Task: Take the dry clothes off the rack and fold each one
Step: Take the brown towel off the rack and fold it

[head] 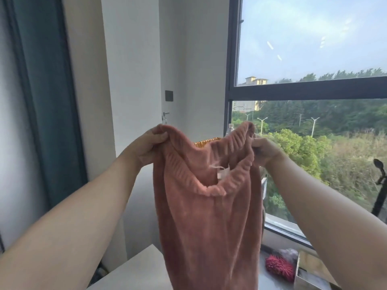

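A fuzzy pink-brown garment (pixel 207 222) with a ribbed elastic waistband hangs in front of me, held up in the air. My left hand (pixel 149 145) grips the left end of the waistband. My right hand (pixel 265 149) pinches the right end, level with the left. The waistband sags open between my hands, and a small white label shows inside it. The cloth hangs straight down past the bottom of the view. No drying rack is in sight.
A white tabletop (pixel 136 271) lies below at the bottom. A red fluffy thing (pixel 279 268) and a box (pixel 310 275) sit by the window sill. A wicker basket rim (pixel 206 141) peeks over the waistband. A large window (pixel 314 91) fills the right, a teal curtain (pixel 44 101) the left.
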Demonstrator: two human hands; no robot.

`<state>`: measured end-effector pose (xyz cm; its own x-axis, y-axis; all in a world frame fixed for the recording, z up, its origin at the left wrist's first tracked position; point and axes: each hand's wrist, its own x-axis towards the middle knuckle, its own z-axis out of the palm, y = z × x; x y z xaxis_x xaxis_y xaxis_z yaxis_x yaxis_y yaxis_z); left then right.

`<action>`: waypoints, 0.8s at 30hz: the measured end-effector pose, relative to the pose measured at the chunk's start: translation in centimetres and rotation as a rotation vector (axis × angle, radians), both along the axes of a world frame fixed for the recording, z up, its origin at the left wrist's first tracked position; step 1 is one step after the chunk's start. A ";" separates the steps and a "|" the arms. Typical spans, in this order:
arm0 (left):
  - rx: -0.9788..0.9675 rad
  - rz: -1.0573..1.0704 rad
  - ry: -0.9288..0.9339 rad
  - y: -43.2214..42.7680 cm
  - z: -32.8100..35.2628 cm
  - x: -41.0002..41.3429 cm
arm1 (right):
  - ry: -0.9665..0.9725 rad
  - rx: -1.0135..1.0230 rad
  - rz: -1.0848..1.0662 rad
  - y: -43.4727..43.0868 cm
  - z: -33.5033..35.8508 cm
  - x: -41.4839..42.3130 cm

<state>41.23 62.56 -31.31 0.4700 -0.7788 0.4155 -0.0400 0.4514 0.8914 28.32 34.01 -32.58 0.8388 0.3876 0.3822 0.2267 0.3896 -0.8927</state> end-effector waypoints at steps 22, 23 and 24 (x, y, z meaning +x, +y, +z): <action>0.395 0.598 -0.873 -4.5 1.5 -4.1 | 0.102 -0.412 -0.140 4.1 -0.6 2.0; 0.389 0.599 -0.841 -4.6 1.4 -4.2 | 0.111 -0.410 -0.160 4.3 -0.6 2.1; 0.390 0.606 -0.811 -4.6 1.3 -4.2 | 0.120 -0.407 -0.187 4.4 -0.6 2.2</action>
<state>37.04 57.94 -29.97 0.5178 -0.6554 0.5498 -0.8028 -0.1503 0.5770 30.55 38.45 -33.18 0.9377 0.3237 0.1262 0.1454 -0.0357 -0.9887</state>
